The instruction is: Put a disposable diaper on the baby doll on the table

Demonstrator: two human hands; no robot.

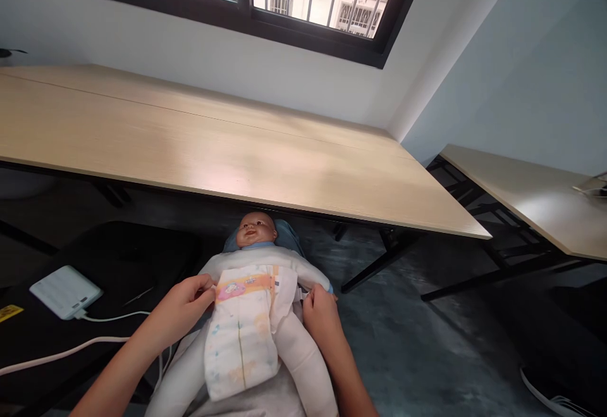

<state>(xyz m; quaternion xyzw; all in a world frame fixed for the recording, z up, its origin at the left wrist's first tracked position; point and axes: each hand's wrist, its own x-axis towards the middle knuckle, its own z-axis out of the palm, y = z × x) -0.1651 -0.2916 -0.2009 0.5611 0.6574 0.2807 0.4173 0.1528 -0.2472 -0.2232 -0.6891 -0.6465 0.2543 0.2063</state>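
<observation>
A baby doll (303,350) in white clothing lies on its back across my lap, its head toward the table. A white diaper (241,347) with an orange and pink printed band covers the doll's belly and hangs down between its legs. My left hand (192,300) is closed, its fingertips pinching the diaper's side edge near the waistband. On the other side, my right hand (323,312) pinches a side tab of the diaper, beside the doll's sleeve. The diaper's back part is hidden under the doll.
A long wooden table (227,145) stands just beyond the doll's head. On a black chair seat (137,246) to the left lies a white power bank (66,292) with a cable (114,317). A second table (521,183) is at the right. A shoe (550,398) shows at lower right.
</observation>
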